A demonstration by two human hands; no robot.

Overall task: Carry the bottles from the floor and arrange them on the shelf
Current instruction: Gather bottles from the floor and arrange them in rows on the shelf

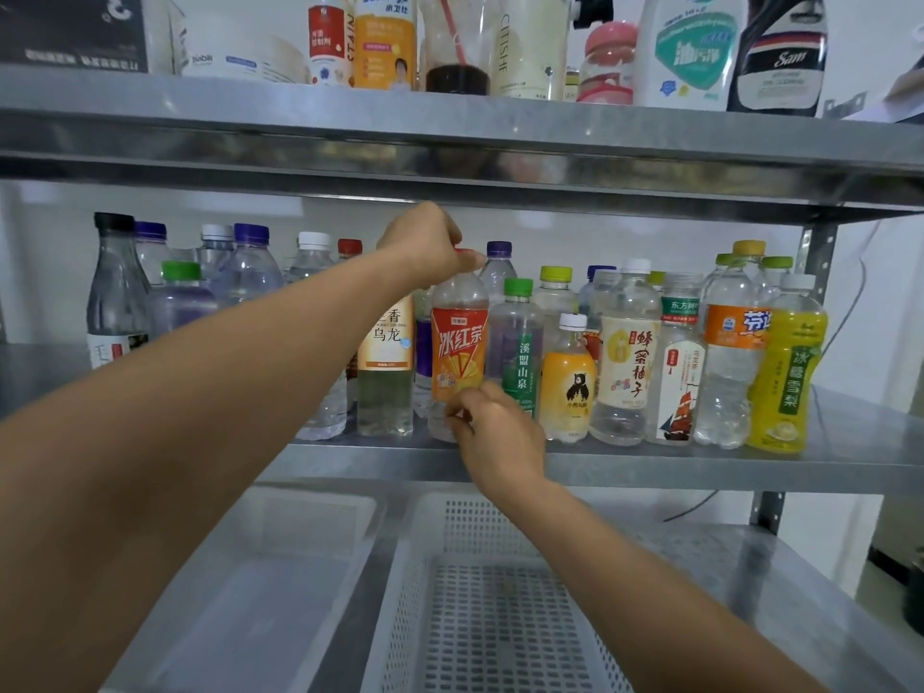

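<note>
At frame centre, the clear cylindrical plastic bottle with an orange-red label (459, 342) stood on the dull grey metal shelf (650, 467), left hand (430, 242) curled round its red cap (466, 252), right hand (495, 432) pinching its lower body.

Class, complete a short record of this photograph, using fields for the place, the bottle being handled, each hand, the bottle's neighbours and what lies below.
Place: grey metal shelf, crowded with upright drink bottles
Bottle handled: clear plastic bottle with orange-red label, upright at the shelf's front
Top grip: left hand holds its red cap from above
Lower grip: right hand, fingers curled on its lower body
Neighbours: beige-labelled clear bottle to its left; green-capped clear bottle to its right
Below: white perforated plastic basket
</note>
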